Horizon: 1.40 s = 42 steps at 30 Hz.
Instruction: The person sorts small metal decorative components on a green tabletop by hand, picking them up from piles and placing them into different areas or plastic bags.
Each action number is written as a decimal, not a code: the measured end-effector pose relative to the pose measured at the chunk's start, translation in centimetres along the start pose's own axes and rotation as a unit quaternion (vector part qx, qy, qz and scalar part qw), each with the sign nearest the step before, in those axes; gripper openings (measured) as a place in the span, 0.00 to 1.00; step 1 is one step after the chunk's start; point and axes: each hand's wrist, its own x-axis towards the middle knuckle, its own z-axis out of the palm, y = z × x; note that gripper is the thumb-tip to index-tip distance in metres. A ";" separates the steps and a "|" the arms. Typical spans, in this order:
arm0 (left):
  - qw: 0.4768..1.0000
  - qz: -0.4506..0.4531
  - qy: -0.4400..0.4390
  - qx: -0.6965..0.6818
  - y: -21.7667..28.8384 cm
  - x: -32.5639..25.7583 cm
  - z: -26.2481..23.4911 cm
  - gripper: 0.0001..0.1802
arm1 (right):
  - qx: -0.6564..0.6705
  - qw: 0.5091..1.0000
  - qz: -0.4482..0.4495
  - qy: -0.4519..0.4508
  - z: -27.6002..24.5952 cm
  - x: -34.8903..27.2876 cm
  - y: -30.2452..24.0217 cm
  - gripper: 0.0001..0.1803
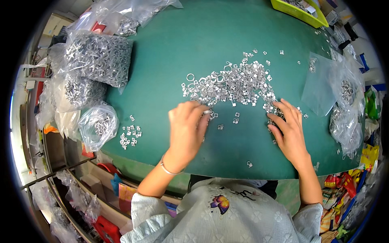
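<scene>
A heap of small silver metal clasp-like pieces [239, 81] lies spread on the green table, with a few plain rings [190, 77] among them. At the heap's near left edge, my left hand [184, 125] is closed, its thumb and forefinger pinching a small silver metal piece [207, 112]. My right hand [288, 131] rests at the heap's near right edge with its fingers apart, touching some of the pieces; its palm side is hidden. Between my hands lie a few loose pieces [220, 127].
A small group of pieces [131, 133] sits to the left, beside an opened plastic bag [98, 125]. Large filled bags [97, 56] are stacked at the far left. More clear bags [344, 101] lie right. A yellow-green tray [300, 12] stands at the far right.
</scene>
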 end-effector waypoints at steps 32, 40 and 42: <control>0.995 -0.096 0.013 0.003 -1.6 -5.0 -2.3 0.17 | 0.004 0.999 -0.018 -0.047 0.3 0.2 0.0 0.26; 0.989 0.017 -0.134 0.066 -0.2 -2.3 0.8 0.26 | -0.060 0.984 -0.059 -0.158 1.5 1.1 -2.8 0.31; 0.978 0.010 -0.185 0.095 -0.7 -2.7 0.3 0.27 | -0.078 0.985 -0.053 -0.146 0.6 0.1 -2.0 0.26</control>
